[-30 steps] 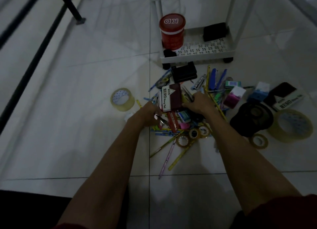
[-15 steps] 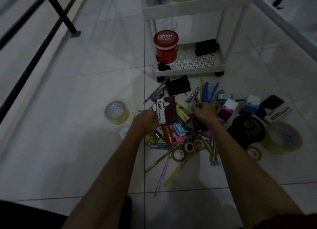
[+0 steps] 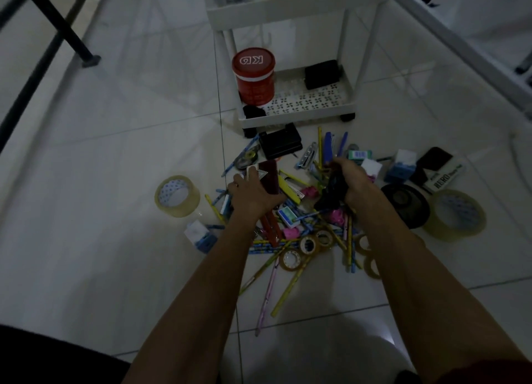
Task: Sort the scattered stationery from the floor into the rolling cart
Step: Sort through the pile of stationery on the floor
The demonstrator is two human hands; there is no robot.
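A pile of stationery lies on the white tiled floor: pencils, pens, small tape rolls, erasers, small boxes. My left hand grips a dark red and white stamp pad box above the pile's left side. My right hand holds a dark, blurred object above the pile's right side. The white rolling cart stands just beyond the pile; its bottom shelf carries a red lidded tub and a black box.
A large clear tape roll lies left of the pile, another to the right beside a black tape roll. A second stamp pad box and a blue-white box lie far right. Black metal legs cross the upper left.
Both hands have lifted off the pile. The left hand has raised the stamp pad box and the right hand has come up with a dark object. The view has tilted up toward the cart.
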